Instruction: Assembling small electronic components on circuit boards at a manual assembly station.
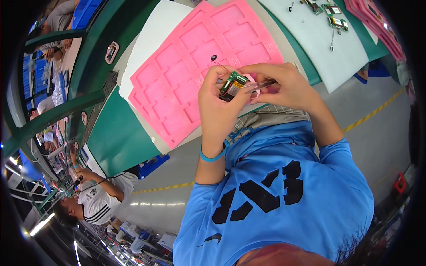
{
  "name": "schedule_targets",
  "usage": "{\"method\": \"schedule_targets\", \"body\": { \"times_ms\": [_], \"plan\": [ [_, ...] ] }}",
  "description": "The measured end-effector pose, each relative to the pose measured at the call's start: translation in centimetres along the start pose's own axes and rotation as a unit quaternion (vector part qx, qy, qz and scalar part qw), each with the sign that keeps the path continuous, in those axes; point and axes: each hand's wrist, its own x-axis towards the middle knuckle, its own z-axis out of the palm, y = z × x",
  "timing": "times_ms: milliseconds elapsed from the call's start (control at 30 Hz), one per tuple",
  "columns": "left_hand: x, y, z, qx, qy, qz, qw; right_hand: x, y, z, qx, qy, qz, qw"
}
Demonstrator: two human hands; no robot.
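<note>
My left hand (pixel 217 104) is closed round a small green circuit board (pixel 232 85) with a battery-like block on it. A thin wire rises from the board to a small round black part (pixel 213 57). In my right hand (pixel 286 84) a pair of slim metal tweezers (pixel 263 85) is gripped, its tips pointing at the board's right side. A pale pink piece (pixel 251 81) shows between the two hands, partly hidden by fingers. Both hands are above the near edge of a pink tray (pixel 177 76) with moulded pockets.
Several more circuit boards (pixel 338 23) with wired round parts lie on a white foam sheet (pixel 326 57) at the right. Pink trays (pixel 375 20) are stacked beyond it. A green table (pixel 120 142) lies under everything. A co-worker (pixel 104 195) sits at the left.
</note>
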Motion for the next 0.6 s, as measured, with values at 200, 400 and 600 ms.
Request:
{"method": "schedule_targets", "body": {
  "times_ms": [200,400,600],
  "plan": [
    [0.3,-0.5,-0.7,-0.048,0.017,-0.067,0.996,-1.7,-3.4,-0.3,0.074,0.044,0.142,0.986],
    [0.4,-0.4,-0.5,-0.033,0.023,-0.070,0.997,-3.2,-6.6,1.1,0.296,-0.003,0.334,0.895],
    [0.2,-1.2,-0.5,-0.045,0.010,-0.048,0.998,-3.3,-7.3,2.4,0.319,0.011,0.368,0.873]
  ]
}}
